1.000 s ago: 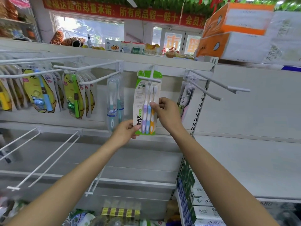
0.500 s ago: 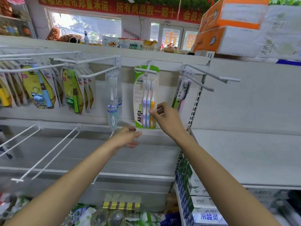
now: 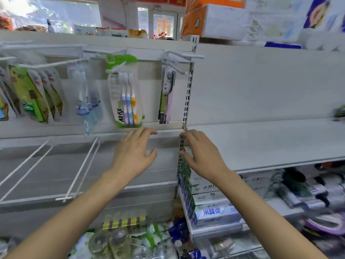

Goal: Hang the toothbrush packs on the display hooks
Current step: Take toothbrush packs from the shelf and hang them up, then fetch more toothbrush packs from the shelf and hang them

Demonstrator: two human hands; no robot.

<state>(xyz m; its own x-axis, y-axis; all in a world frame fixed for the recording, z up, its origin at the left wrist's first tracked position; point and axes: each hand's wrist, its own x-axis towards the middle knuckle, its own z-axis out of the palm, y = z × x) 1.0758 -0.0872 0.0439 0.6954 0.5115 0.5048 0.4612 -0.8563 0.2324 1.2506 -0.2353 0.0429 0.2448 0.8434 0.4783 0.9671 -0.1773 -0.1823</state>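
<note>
Both hands have come away from the three-brush pack (image 3: 124, 94), and that is the change that matters. A second ago the left hand (image 3: 135, 154) pinched the pack's lower edge while the right hand (image 3: 203, 156) steadied its front; half a second ago the left had already dropped off and only the right touched the card. Now neither hand touches it. The left hand hovers just below the pack's bottom edge with its fingers (image 3: 144, 130) spread and relaxed, holding nothing. The right hand has moved off to the right, in front of the slotted upright (image 3: 186, 101), its fingers likewise loose and empty.

The pack hangs by its green header from the white display hook (image 3: 113, 69), between the clear single-brush packs (image 3: 84, 98) to its left and the dark slim pack (image 3: 166, 96) to its right. It sits slightly tilted, lower end swung toward the right, apart from both neighbours.

Judged from how it hangs, this pack counts as placed: it carries its own weight on the hook with no hand supporting it. The tilt looks like a swing after release rather than a bad seat, though the hole on the hook is too blurred to confirm. More packaged goods lie in a heap (image 3: 119, 240) below the shelf, a likely source for the next pack.
</note>
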